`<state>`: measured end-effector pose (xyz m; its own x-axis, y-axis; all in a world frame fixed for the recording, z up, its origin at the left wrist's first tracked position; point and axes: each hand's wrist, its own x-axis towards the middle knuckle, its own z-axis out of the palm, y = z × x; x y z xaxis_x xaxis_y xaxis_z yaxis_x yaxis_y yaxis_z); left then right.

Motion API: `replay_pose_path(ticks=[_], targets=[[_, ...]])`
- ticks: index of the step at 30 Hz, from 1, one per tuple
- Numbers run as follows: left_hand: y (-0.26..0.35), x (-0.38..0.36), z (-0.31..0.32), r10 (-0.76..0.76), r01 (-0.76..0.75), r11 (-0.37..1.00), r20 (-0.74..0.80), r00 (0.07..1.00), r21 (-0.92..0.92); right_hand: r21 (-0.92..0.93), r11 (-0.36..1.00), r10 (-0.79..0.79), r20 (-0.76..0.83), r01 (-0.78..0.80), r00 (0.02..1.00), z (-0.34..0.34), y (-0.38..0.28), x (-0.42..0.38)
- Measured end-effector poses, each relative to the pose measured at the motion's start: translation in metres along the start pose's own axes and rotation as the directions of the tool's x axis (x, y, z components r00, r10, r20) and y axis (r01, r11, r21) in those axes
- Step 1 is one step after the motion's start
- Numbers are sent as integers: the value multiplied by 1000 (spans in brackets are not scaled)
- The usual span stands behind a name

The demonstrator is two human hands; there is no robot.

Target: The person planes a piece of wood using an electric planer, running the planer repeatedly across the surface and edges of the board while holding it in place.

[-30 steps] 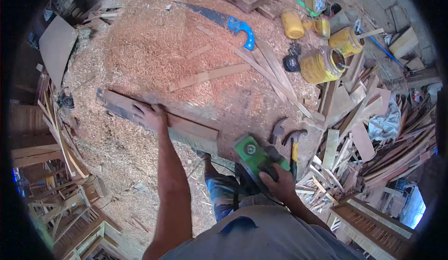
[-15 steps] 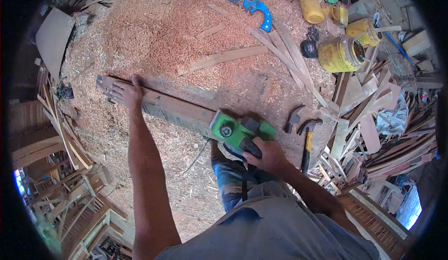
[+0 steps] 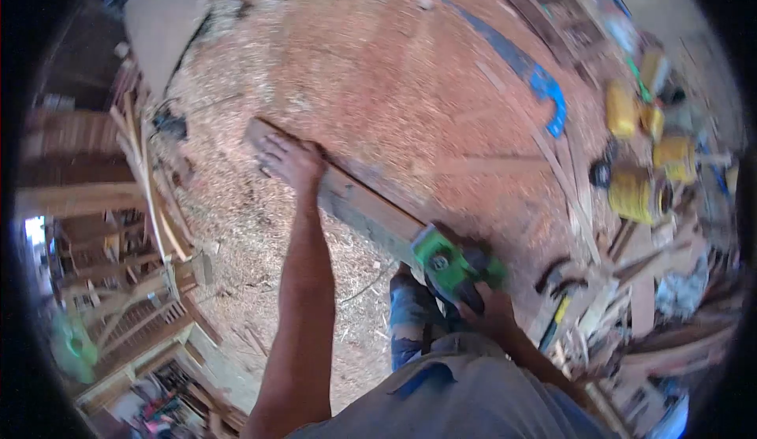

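A long wooden beam (image 3: 371, 206) lies diagonally over the shavings. Near its far left end, my left hand (image 3: 293, 163) rests flat on top with the fingers spread. At the beam's right end sits a green power planer (image 3: 445, 262), and my right hand (image 3: 490, 313) is wrapped round its dark rear handle. The planer's base is against the wood; its underside is hidden. The view is blurred by motion.
A blue-handled saw (image 3: 548, 100) lies at the upper right. Yellow containers (image 3: 631, 195) stand at the right, above scrap wood. A hammer (image 3: 558, 313) lies right of the planer. Wood shavings (image 3: 236, 226) cover much of the surface.
The whole view has turned and shifted, so the beam, planer and both hands appear further right and lower. Both hands keep their places on the beam and planer.
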<state>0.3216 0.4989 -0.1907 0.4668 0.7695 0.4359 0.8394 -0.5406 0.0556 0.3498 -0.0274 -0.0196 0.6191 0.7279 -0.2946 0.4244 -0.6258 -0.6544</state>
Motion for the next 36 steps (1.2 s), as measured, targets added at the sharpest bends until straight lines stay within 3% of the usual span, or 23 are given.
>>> replay_pose_path(ticks=[5, 7, 10, 12, 14, 16, 17, 20, 23, 27, 28, 29, 31, 34, 35, 36], targets=[[50, -45, -49, -121, 131, 959, 55, 991, -251, 34, 997, 65, 7, -65, 998, -15, 28, -44], [67, -74, -60, -120, 131, 958, 57, 991, -255, 71, 997, 41, -35, -38, 999, -20, 47, -69], [79, -93, -67, -152, 174, 952, 103, 983, -253, 143, 959, 237, 81, -246, 968, -38, 47, -89], [84, -86, -74, -216, 245, 943, 148, 965, -226, -59, 991, 113, -101, -120, 988, -23, 66, -107], [78, -68, -80, -213, 246, 929, 142, 967, -276, -112, 993, 4, -169, -23, 986, 4, 81, -97], [69, -38, -78, -293, 368, 911, 338, 895, -185, -53, 998, 29, -170, -39, 985, 19, 88, -88], [63, -34, -76, -307, 374, 912, 328, 894, -167, -89, 996, 1, -170, -16, 986, 21, 85, -82], [68, -30, -71, -286, 345, 931, 353, 891, -116, -114, 992, 32, -198, -56, 980, 29, 67, -63], [68, -28, -84, -267, 292, 956, 389, 882, -6, 3, 986, 167, -44, -167, 985, 25, 61, -53], [50, -34, -47, -151, 171, 981, 199, 968, -88, -9, 994, -110, -245, 111, 963, 36, 38, -21], [49, -27, -52, -145, 175, 971, 178, 973, -166, 18, 990, -130, -283, 140, 950, 30, 17, -12], [50, -26, -58, -137, 177, 952, 170, 976, -248, 49, 997, -42, -199, 53, 979, 21, -2, -5], [47, -24, -57, -110, 163, 975, 311, 944, -151, 73, 997, 43, -112, -35, 993, 11, -32, 21], [31, -9, -75, -37, 112, 986, 486, 873, -126, 0, 998, -62, -119, 63, 991, 29, -47, 62], [19, -2, -74, -19, 77, 993, 541, 841, -85, 15, 999, -30, -99, 31, 995, 30, -62, 77], [-15, 1, -44, 109, -118, 993, 529, 842, -16, 29, 1000, 5, -78, -2, 997, 31, -77, 91]])
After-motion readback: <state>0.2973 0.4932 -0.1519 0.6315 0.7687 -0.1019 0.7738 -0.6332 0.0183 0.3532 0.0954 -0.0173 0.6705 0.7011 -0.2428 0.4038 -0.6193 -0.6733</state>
